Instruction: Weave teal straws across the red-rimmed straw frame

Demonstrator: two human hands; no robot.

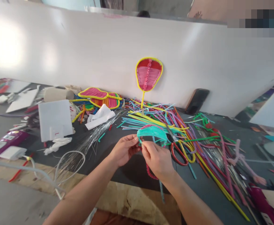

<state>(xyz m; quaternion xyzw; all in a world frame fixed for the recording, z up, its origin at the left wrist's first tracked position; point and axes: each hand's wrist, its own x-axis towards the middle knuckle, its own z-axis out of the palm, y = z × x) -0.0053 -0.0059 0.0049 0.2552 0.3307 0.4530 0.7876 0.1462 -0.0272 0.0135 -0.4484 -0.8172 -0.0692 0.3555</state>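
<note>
Between my two hands is a turquoise pipe-cleaner piece (153,132) with a pink upper edge, its strands laid side by side in a curved shape. My left hand (124,150) pinches its left corner between thumb and fingers. Close beside it, my right hand (159,160) is closed on the lower edge of the same piece. A dark pink loop (151,172) hangs below my right hand, partly hidden by it. Scissors (179,153) with red and yellow handles lie just to the right. My fingers hide the spot where both hands meet.
Loose pipe cleaners (148,117) spread behind and right of my hands. A pink fan shape with yellow edging (149,75) leans on the white board (92,47). Thin wires (90,140), a white card (55,120), a phone (197,100) and purple tools (12,139) lie around.
</note>
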